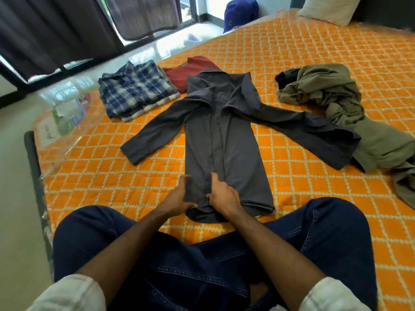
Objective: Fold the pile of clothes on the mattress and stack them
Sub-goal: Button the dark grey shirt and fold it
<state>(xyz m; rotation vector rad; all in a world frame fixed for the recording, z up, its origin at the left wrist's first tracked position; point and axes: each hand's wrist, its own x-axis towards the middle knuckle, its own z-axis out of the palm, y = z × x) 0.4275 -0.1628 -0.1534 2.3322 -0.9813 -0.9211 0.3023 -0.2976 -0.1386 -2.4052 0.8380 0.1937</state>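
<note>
Head view, left to right: a plaid shirt (134, 92) lies folded near the far left edge of the mattress (303, 52), with a dark red garment (190, 66) folded just beside it and partly under the collar of the grey shirt (224, 142). That grey shirt is spread lengthwise in the middle, its sides turned in to the centre line and both sleeves still flung outward. The right sleeve reaches the heap of olive clothes (332, 95) and lies against it. A pillow (325, 10) sits at the far right corner.

At the near hem, the left hand (179, 196) grips the shirt's left edge, with cloth bunched in its curled fingers. The right hand (222, 194) pinches the centre placket close beside it. Both hands are closed on the grey shirt, which lies between the person's knees and the folded pair.

Risks, as I judge them: pulling the hem toward the knees could drag the whole body of the shirt and undo the turned-in sides. The hem is already rumpled under the hands, so a crease may get folded in. The right sleeve could snag the olive heap and drag it along. The collar, lying over the red garment, could disturb the folded one if the shirt shifts.
</note>
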